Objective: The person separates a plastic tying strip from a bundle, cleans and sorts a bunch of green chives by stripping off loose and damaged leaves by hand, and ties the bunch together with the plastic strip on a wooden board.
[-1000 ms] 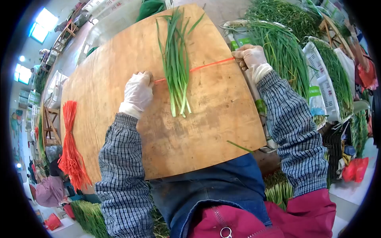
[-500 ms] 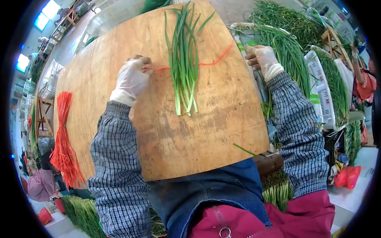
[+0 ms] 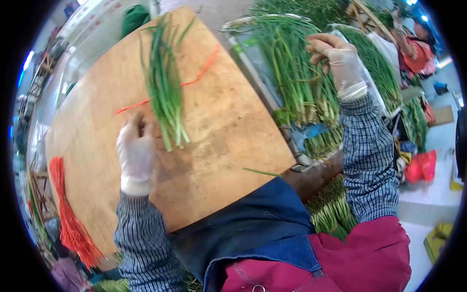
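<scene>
**Green bunch lying across a red strip, both hands free**

Closest to the camera, a magenta jacket (image 3: 360, 248) and a blue apron (image 3: 243, 214) are showing below the near edge of a wooden board (image 3: 228, 129). Cut green stalks (image 3: 335, 214) are standing beside the lap on the right. A single loose leaf (image 3: 261, 172) is lying at the board's near edge.

The gloved left hand (image 3: 135, 153) is hovering over the board, its fingers loosely bent with a gap showing between them, slightly blurred and gripping nothing visible. On the left, a bundle of red strips (image 3: 63, 209) is hanging over the board's edge.

Just past the left hand, the bunch of green stalks (image 3: 165, 90) is lying with its pale ends toward the person. A red strip (image 3: 200, 75) is passing beneath it, sticking out on both sides.

The gloved right hand (image 3: 340, 61) is hanging off the board, above a heap of long green stalks (image 3: 292, 73), its fingers curved, parted and holding nothing visible. Farther back, another person (image 3: 418, 56) in orange-red is showing at the upper right.
</scene>
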The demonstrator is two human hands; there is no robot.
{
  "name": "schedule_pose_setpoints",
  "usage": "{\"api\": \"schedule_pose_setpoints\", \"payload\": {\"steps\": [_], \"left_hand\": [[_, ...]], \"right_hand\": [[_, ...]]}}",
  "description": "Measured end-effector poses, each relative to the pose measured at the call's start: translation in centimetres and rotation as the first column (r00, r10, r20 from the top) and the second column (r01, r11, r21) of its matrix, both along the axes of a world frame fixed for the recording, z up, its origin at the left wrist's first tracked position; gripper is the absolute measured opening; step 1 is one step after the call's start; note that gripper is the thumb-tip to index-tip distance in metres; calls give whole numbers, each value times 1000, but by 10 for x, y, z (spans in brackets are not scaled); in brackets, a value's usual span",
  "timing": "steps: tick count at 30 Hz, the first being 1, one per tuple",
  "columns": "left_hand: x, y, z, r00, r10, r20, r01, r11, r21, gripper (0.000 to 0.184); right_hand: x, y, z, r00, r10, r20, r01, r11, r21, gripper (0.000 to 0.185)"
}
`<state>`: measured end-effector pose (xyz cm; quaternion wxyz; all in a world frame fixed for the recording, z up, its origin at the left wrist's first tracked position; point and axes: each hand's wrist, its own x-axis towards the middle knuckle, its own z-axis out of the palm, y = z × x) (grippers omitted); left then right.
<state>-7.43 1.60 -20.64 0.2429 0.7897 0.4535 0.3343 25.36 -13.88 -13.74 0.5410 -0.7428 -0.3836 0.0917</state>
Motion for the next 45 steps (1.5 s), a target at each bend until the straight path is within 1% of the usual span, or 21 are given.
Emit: {"api": "schedule_pose_setpoints", "payload": {"steps": [1, 4, 6, 9, 14, 16, 17, 19, 20, 22, 25, 26, 27, 30, 33, 34, 36, 38, 40, 43, 45], "left_hand": [[2, -9, -11, 997, 33, 75, -35, 999, 21, 19], [2, -11, -34, 982, -70, 173, 111, 964, -243, 21], [16, -33, -33, 951, -185, 247, 245, 940, -238, 20], [49, -66, -10, 904, -339, 259, 401, 884, -240, 19], [137, -76, 25, 853, -352, 384, 518, 653, -552, 27], [185, -65, 7, 886, -347, 307, 462, 598, -655, 25], [211, -61, -29, 812, -513, 279, 575, 618, -536, 29], [243, -63, -27, 807, -578, 118, 507, 578, -640, 41], [258, -72, -21, 859, -512, -14, 294, 514, -806, 50], [275, -85, -47, 912, -403, 80, 274, 452, -849, 65], [304, -96, -95, 903, -427, -41, 177, 458, -871, 74], [313, -97, -120, 879, -473, -64, 189, 468, -863, 113], [321, -100, -145, 866, -488, -108, 185, 514, -837, 120], [332, -111, -147, 748, -577, -327, 211, 674, -708, 88], [325, -98, -132, 338, -716, -611, 480, 689, -542, 23], [312, -99, -109, 227, -620, -751, 734, 615, -286, 22], [310, -83, -127, 427, -768, -478, 606, 635, -479, 21], [306, -78, -120, 628, -753, -196, 462, 563, -685, 20], [304, -83, -102, 737, -659, -151, 326, 542, -775, 21], [309, -87, -116, 739, -637, -220, 282, 590, -757, 23], [305, -87, -118, 606, -732, -312, 439, 635, -636, 23]], "right_hand": [[21, -19, -16, 999, -40, -14, 40, 999, -13, 27], [43, -29, -49, 982, -156, -102, 116, 940, -321, 29], [32, -36, -63, 995, -94, 28, 97, 899, -428, 33], [17, -29, -95, 963, 21, 268, 161, 755, -636, 59], [40, -22, -127, 974, -127, 186, 220, 716, -663, 48], [57, -31, -142, 979, -168, 113, 201, 736, -647, 44], [67, -44, -153, 978, -188, 88, 201, 756, -623, 42], [77, -54, -162, 983, -183, 32, 168, 797, -580, 35], [82, -59, -162, 973, -209, -95, 122, 821, -558, 33], [78, -59, -148, 906, -238, -350, 39, 870, -491, 29], [84, -63, -146, 869, -236, -436, 17, 893, -449, 26], [84, -65, -146, 852, -237, -467, 9, 898, -439, 26], [86, -67, -147, 889, -209, -408, -2, 888, -459, 26], [85, -74, -147, 899, -196, -390, -2, 891, -454, 26], [90, -85, -153, 911, -145, -386, -32, 909, -416, 26], [92, -86, -156, 918, -122, -378, -43, 916, -400, 27], [94, -89, -157, 871, -140, -470, -40, 935, -352, 28], [92, -91, -152, 822, -143, -550, -30, 956, -293, 29], [80, -92, -136, 822, -126, -556, -58, 952, -301, 30], [59, -90, -125, 862, -98, -497, -115, 918, -380, 31], [57, -85, -151, 947, -109, -301, -38, 896, -443, 27]]}}
